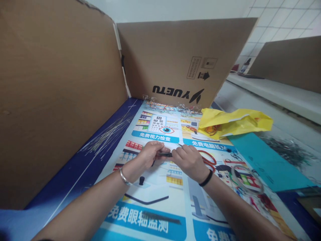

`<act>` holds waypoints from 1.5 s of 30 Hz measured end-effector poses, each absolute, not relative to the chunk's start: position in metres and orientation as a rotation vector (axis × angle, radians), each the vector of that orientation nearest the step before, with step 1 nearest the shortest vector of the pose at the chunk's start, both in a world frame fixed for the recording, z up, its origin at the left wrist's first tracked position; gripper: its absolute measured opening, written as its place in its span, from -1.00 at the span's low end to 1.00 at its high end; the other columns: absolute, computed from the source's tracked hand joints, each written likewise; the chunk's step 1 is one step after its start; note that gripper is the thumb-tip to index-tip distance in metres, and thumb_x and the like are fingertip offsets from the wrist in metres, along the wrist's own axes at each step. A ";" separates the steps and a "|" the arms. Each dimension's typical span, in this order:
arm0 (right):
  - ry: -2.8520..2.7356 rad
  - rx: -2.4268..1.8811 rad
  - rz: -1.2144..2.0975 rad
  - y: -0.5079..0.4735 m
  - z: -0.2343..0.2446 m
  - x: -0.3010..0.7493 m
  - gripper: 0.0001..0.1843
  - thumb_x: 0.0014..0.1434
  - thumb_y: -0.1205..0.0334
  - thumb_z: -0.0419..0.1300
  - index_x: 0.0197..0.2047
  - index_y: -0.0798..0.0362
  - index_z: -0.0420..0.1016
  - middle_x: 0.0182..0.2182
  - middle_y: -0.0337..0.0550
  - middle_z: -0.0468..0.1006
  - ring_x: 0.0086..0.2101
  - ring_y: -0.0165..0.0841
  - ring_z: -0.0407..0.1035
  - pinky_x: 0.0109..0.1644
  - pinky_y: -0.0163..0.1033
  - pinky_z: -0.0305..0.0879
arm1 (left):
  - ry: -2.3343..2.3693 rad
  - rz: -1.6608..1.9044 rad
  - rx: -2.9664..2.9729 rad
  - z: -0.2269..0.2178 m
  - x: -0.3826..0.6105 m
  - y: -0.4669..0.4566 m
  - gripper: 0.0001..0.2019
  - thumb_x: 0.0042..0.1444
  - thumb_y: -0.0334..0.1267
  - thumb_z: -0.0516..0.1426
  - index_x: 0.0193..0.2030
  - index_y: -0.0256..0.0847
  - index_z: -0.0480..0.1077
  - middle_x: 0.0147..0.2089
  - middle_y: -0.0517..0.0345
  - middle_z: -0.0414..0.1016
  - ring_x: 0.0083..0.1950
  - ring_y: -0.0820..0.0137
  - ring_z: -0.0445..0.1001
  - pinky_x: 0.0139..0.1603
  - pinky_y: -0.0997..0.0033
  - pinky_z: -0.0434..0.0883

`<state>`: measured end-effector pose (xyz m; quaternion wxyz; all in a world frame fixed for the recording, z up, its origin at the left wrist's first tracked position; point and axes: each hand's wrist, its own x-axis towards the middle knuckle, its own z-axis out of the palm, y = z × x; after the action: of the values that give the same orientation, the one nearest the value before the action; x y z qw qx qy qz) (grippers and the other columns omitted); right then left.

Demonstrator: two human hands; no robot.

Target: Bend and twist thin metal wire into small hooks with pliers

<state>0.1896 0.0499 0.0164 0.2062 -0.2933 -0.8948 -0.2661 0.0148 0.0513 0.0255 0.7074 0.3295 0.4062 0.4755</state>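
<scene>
Both hands meet over the printed sheet (152, 187). My left hand (151, 154) is closed, its fingertips pinching near the end of a dark, slim tool (164, 154). My right hand (188, 161) is wrapped round the same tool from the other side; most of it is hidden, so I cannot tell its kind. Red scissor handles (209, 158) stick out behind my right hand, and a pointed tip shows above its knuckles. Whether that hand grips the scissors or they lie beneath it, I cannot tell.
Cardboard panels (175, 50) stand at the back and left. Thin straight wires (107, 135) lie along the left. Tangled wire scraps (173, 108) line the back. On the right are a yellow bag (240, 122), a teal sheet (263, 160), a wire coil (247, 179) and a dark tangle (288, 150).
</scene>
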 end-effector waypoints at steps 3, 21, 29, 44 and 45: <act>-2.506 -0.801 -0.739 0.051 0.016 0.190 -0.81 0.24 0.31 -0.01 -0.39 0.08 0.35 -0.52 -0.18 0.29 -0.42 -0.35 0.11 -0.34 -0.20 -0.10 | 0.894 1.050 0.730 0.024 0.014 0.052 -0.80 -0.15 -0.31 0.20 -0.62 -0.28 0.24 -0.59 0.18 0.31 -0.46 0.45 0.37 -0.29 0.27 0.46; -2.569 -0.885 -0.584 0.048 0.018 0.184 -0.65 0.24 0.05 -0.02 -0.45 0.10 0.35 -0.53 -0.13 0.36 -0.43 -0.33 0.20 -0.34 -0.23 -0.02 | 0.931 1.038 0.815 0.021 0.011 0.053 -0.80 -0.10 -0.24 0.20 -0.55 -0.28 0.27 -0.52 0.12 0.41 -0.45 0.43 0.42 -0.32 0.29 0.46; -2.637 -1.324 0.013 0.041 0.033 0.178 -0.64 0.19 0.02 0.04 -0.48 0.08 0.41 -0.49 -0.14 0.51 -0.45 -0.37 0.34 -0.44 -0.32 -0.04 | 1.076 1.012 1.237 0.016 0.009 0.057 -0.83 0.04 -0.16 0.08 -0.40 -0.22 0.23 -0.47 0.15 0.49 -0.42 0.41 0.48 -0.36 0.38 0.41; -2.463 -1.339 0.880 0.051 0.033 0.189 -0.50 0.13 -0.12 -0.02 -0.64 0.09 0.20 -0.69 -0.34 0.14 -0.60 -0.52 0.04 -0.54 -0.35 -0.13 | 1.042 0.963 1.597 0.013 0.009 0.053 -0.89 0.12 -0.24 -0.02 -0.37 -0.19 0.22 -0.41 0.17 0.52 -0.34 0.42 0.50 -0.23 0.36 0.40; -2.456 -1.342 0.916 0.052 0.033 0.189 -0.51 0.12 -0.12 -0.02 -0.64 0.09 0.19 -0.69 -0.34 0.12 -0.60 -0.52 0.03 -0.54 -0.35 -0.13 | 1.041 0.959 1.595 0.012 0.009 0.053 -0.89 0.12 -0.23 -0.02 -0.37 -0.19 0.22 -0.41 0.17 0.52 -0.35 0.42 0.49 -0.23 0.36 0.40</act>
<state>0.1895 0.0516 0.0325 0.0982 -0.4536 -0.8300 0.3095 0.0091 0.0532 0.0119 0.4834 0.6547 0.4273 0.3938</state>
